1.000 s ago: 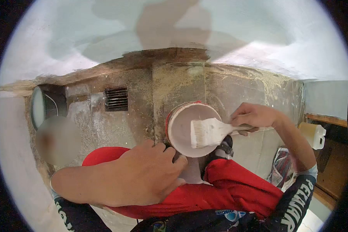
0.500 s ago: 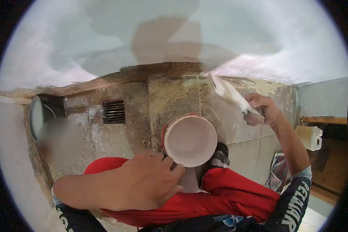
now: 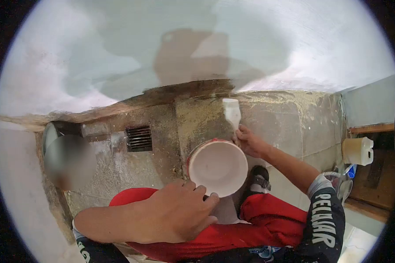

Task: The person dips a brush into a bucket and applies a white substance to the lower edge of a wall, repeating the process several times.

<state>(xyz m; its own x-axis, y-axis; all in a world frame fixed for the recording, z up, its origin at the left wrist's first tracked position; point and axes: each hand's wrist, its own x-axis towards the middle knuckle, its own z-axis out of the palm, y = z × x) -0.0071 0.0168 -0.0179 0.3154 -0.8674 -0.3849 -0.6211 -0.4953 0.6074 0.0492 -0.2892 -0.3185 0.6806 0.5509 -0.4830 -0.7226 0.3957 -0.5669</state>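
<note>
The right hand [image 3: 249,141], arm stretched forward, has its fingers wrapped around a paintbrush [image 3: 231,113], bristles pointing up beyond the knuckles. The left hand [image 3: 175,212] lies curled on a red knee [image 3: 127,197]. Its fingertips are at the paint pail's [image 3: 190,163] near rim, but I cannot tell whether they grip it.

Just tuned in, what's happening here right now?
A person is crouched down, painting. The right hand holds a brush, bristles up against the foot of the pale wall, just where it meets the dusty tiled floor. The left hand grips the near rim of a bucket of white paint, in front of the red-clad knees. A dark strip runs along the wall's base, left of the brush.
</note>
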